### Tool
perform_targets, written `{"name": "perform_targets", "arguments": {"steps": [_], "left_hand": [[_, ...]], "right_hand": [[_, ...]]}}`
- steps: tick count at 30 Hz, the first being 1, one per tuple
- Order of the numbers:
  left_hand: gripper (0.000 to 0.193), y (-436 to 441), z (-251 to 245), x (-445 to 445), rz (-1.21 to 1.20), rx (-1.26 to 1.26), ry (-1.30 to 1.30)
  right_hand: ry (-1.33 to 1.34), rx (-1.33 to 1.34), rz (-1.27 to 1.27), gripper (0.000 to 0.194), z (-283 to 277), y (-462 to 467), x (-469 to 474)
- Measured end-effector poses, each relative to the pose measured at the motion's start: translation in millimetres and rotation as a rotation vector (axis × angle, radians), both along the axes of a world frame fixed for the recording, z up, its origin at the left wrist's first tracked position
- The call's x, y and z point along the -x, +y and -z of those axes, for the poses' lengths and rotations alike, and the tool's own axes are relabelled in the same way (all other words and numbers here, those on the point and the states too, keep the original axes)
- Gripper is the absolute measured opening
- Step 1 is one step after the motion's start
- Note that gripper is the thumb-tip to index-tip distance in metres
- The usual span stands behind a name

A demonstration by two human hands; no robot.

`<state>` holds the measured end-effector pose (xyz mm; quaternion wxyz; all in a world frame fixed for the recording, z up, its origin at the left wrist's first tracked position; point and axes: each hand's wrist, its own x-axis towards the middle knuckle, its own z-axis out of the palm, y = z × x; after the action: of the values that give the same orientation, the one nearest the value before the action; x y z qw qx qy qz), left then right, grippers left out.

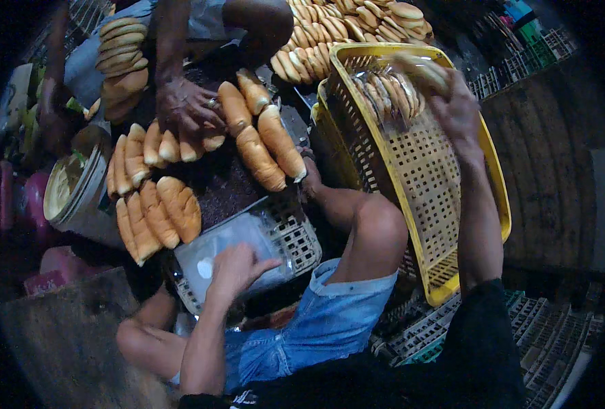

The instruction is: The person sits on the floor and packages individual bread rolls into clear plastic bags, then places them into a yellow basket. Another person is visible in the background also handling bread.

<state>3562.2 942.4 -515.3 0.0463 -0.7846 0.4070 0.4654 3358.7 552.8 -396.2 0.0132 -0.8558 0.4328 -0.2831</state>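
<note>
My right hand [453, 105] grips a bun in clear plastic [420, 69], blurred by motion, above the far end of a yellow plastic crate [394, 158]. Inside that crate, several bagged buns [387, 94] stand in a row against the far end. Over a stack of clear plastic bags [256, 235] is my left hand [238, 268], thumb stretched out and nothing seen in its grasp; its other fingers are partly hidden. The bags lie on an upturned pale perforated crate [300, 243] between my knees.
Opposite, another person's hand [190, 110] touches long bread rolls [151, 145] on a dark surface. More rolls [261, 158] lie beside them. A tub of pale spread [64, 186] stands left. Flat buns [315, 46] are piled at the back. Slatted crates [543, 327] lie right.
</note>
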Motion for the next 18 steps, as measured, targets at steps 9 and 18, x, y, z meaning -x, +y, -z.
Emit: {"name": "perform_targets", "arguments": {"steps": [9, 18], "left_hand": [[0.043, 40.3, 27.0, -7.6, -0.137, 0.207, 0.089], [0.041, 29.6, -27.0, 61.6, -0.333, 1.008, -0.248]], "right_hand": [[-0.038, -0.467, 0.183, 0.090, 93.9, -198.0, 16.5], [0.083, -0.809, -1.000, 0.022, 15.7, 237.8, -60.8]]}}
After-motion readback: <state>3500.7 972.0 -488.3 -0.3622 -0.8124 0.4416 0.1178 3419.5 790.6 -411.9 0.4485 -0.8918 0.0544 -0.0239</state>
